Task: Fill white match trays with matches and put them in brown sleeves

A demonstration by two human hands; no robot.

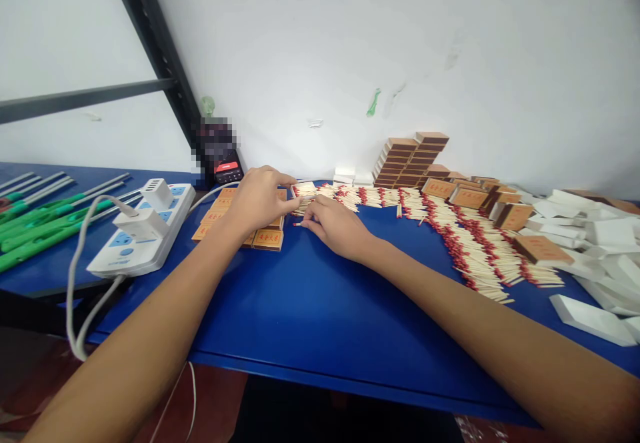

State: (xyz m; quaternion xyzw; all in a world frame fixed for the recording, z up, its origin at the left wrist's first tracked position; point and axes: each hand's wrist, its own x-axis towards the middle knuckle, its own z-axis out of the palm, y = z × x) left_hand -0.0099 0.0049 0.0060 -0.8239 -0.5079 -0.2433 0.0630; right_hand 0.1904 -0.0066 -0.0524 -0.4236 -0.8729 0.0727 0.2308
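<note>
My left hand [260, 196] reaches over orange matchboxes [269, 239]. Its thumb and index finger grip the left end of a small white matchbox tray [304, 187] with matches in it. Close on the right, my right hand [337, 226] has its fingers pinched on a matchstick [299, 224], whose red head pokes out by the fingertips. Other matches under those fingers are partly hidden. Loose red-headed matches [470, 243] spread in rows behind my right hand and away to the right.
Stacked matchboxes [410, 163] stand against the wall, with white trays [345, 176] beside them. More white trays [595, 316] are heaped at the right. A power strip [150, 243], a phone [227, 163] and green-handled rods [50, 219] lie on the left.
</note>
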